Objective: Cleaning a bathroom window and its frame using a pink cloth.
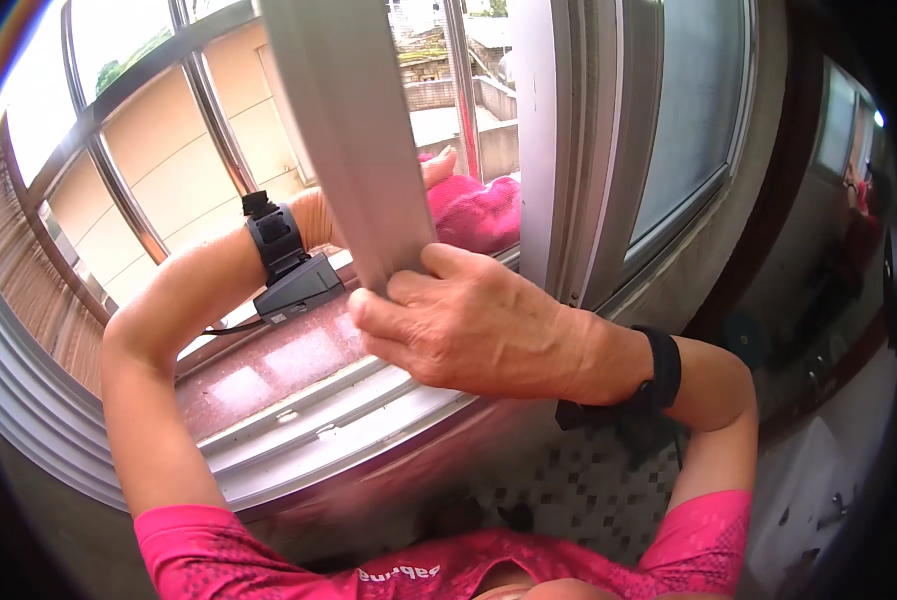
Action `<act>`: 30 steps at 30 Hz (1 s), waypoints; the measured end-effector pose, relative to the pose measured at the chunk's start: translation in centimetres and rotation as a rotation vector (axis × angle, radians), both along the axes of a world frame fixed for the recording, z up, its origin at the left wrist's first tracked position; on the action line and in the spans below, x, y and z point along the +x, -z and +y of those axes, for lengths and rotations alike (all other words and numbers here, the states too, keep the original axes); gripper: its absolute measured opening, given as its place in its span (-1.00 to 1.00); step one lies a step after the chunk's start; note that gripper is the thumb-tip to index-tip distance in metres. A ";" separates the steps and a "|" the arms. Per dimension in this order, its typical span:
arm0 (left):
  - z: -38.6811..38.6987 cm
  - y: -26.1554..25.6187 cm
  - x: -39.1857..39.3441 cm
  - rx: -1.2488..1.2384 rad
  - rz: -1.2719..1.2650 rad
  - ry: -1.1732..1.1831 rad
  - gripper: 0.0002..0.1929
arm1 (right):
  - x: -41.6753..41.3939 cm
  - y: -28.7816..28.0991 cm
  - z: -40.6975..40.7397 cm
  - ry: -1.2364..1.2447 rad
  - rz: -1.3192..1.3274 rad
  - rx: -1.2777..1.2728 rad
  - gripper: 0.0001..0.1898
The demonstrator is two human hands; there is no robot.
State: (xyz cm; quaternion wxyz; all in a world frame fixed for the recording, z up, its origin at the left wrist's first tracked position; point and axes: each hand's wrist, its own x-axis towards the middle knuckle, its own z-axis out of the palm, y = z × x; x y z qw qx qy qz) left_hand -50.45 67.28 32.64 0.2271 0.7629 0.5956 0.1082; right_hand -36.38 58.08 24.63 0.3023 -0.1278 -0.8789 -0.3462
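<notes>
My right hand (478, 322) grips the lower end of an upright metal sash frame (351, 142), with the fingers curled around its edge. My left arm reaches through the window opening and passes behind this frame. Beyond it, through fine mesh, part of my left hand (439, 166) shows on a bunched pink cloth (474, 214); the frame hides the rest of the hand. On my left wrist is a black strap with a dark boxy device (298, 289) and a cable. A black band (662, 367) circles my right wrist.
Metal security bars (215, 120) stand outside, before a beige wall (163, 157). Below my arms run the metal window tracks (343, 409) and a reddish sill (268, 371). A frosted pane (688, 112) is at right. Patterned floor tiles (591, 487) show far below.
</notes>
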 end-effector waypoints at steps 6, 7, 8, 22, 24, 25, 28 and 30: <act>5.8 3.6 -3.4 -0.783 -0.907 0.749 -0.74 | 1.8 -0.5 -0.7 0.215 -0.042 0.109 -0.93; 5.8 3.5 -3.3 -0.779 -0.912 0.746 -0.74 | 1.7 -0.7 -0.6 0.257 -0.082 0.124 -0.91; 5.8 3.3 -3.3 -0.773 -0.917 0.806 -0.74 | 1.8 -0.9 -0.4 0.250 -0.085 0.126 -0.91; 3.4 -16.6 -6.8 0.604 -1.085 1.167 -0.62 | 1.9 -0.4 0.1 0.028 -0.112 0.091 -0.86; 2.3 -21.0 -0.6 0.137 -1.248 1.506 -0.37 | 3.8 0.0 1.6 0.140 -0.098 0.046 -0.86; -1.3 -22.8 -0.9 0.405 -1.383 1.271 -0.39 | 3.3 -0.3 0.8 0.113 -0.105 0.057 -0.86; -3.5 -23.3 -0.3 0.513 -1.406 1.164 -0.44 | 2.8 -0.8 -0.2 0.116 -0.156 0.094 -0.86; -3.2 -21.5 -1.0 0.431 -1.257 1.229 -0.58 | 2.3 -0.9 -0.4 0.077 -0.149 0.106 -0.84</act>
